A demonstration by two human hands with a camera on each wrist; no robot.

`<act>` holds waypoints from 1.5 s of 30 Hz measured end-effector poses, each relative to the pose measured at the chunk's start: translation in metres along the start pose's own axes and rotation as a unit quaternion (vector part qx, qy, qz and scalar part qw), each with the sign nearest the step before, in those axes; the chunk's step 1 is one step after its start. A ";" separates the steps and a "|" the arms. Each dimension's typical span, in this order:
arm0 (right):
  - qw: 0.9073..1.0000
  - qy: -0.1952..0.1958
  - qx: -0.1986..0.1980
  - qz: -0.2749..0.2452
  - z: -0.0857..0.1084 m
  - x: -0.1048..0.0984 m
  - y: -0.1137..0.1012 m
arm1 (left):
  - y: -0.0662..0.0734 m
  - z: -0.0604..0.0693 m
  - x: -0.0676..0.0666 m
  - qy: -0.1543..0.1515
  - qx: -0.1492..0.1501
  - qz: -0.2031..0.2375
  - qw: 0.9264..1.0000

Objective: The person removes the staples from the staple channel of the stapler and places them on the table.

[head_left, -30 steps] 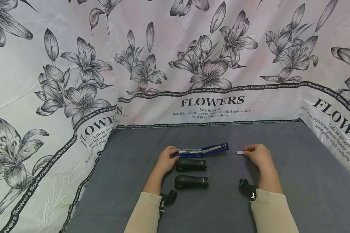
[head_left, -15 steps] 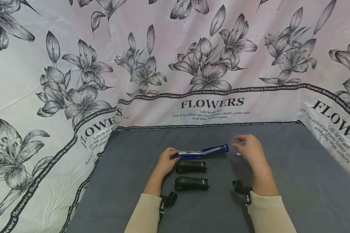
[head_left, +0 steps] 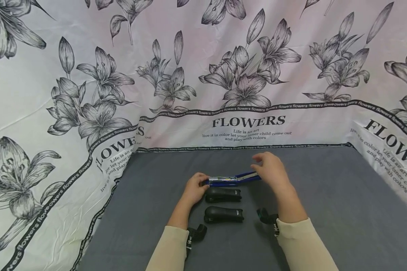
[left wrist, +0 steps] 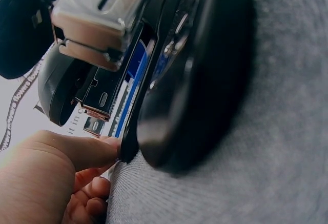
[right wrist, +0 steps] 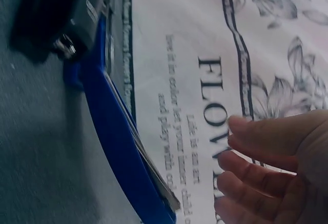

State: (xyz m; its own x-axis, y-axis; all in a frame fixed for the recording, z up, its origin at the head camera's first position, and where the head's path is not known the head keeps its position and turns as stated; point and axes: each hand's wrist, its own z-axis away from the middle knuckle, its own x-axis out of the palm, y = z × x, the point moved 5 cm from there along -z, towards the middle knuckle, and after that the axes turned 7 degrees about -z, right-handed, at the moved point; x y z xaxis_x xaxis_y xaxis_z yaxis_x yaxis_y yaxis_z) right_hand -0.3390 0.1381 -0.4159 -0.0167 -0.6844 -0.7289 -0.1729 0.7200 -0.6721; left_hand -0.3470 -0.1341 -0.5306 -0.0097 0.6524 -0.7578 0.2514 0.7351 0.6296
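The blue stapler (head_left: 224, 184) lies opened out on the grey cloth, its metal channel facing up. My left hand (head_left: 194, 187) pinches its left end between thumb and fingers; the left wrist view shows the thumb of that hand (left wrist: 56, 167) pressed there. My right hand (head_left: 272, 170) is over the stapler's right end, fingers slightly bent and holding nothing. In the right wrist view, that hand (right wrist: 271, 167) is apart from the long blue part (right wrist: 118, 142). The small pale strip is not visible in the head view.
Two black staplers, one (head_left: 224, 195) just in front of the blue one and another (head_left: 224, 215) nearer me, lie side by side. A flower-printed cloth (head_left: 245, 131) stands behind the grey surface (head_left: 176, 162). Cameras are strapped to both wrists.
My right hand has let go of the small pale strip on the cloth and moved left to the blue stapler's right end. My left hand stays on the left end.
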 end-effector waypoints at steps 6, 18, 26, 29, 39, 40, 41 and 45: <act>1.000 -0.017 -0.024 -0.005 -0.001 0.021 -0.016 | 0.000 0.002 -0.001 -0.002 0.001 0.000 1.000; 0.995 -0.068 -0.072 0.022 -0.006 0.063 -0.045 | 0.000 -0.002 -0.001 0.004 0.010 -0.011 1.000; 0.986 -0.132 -0.082 0.065 -0.012 0.090 -0.054 | 0.002 -0.002 -0.001 0.003 0.016 -0.009 1.000; 0.981 -0.157 -0.082 0.080 -0.014 0.099 -0.054 | 0.002 -0.002 -0.001 0.004 0.016 -0.009 1.000; 0.978 -0.169 -0.086 0.087 -0.011 0.111 -0.054 | 0.002 -0.002 0.000 0.012 0.013 -0.004 1.000; 0.979 -0.167 -0.086 0.082 -0.011 0.112 -0.053 | 0.002 -0.002 0.000 0.012 0.011 -0.004 1.000; 0.980 -0.165 -0.085 0.073 -0.012 0.114 -0.052 | 0.002 -0.001 -0.001 0.012 0.011 -0.003 1.000; 0.984 -0.162 -0.068 0.039 -0.017 0.121 -0.043 | 0.000 -0.001 -0.001 0.009 0.010 -0.002 1.000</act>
State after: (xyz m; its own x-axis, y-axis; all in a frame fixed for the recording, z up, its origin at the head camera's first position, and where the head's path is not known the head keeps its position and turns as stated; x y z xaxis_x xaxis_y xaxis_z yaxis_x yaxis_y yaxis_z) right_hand -0.3503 0.0222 -0.4725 0.2760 -0.5395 -0.7955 -0.3141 0.7315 -0.6051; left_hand -0.3478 -0.1345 -0.5292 -0.0284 0.6525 -0.7572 0.2715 0.7341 0.6224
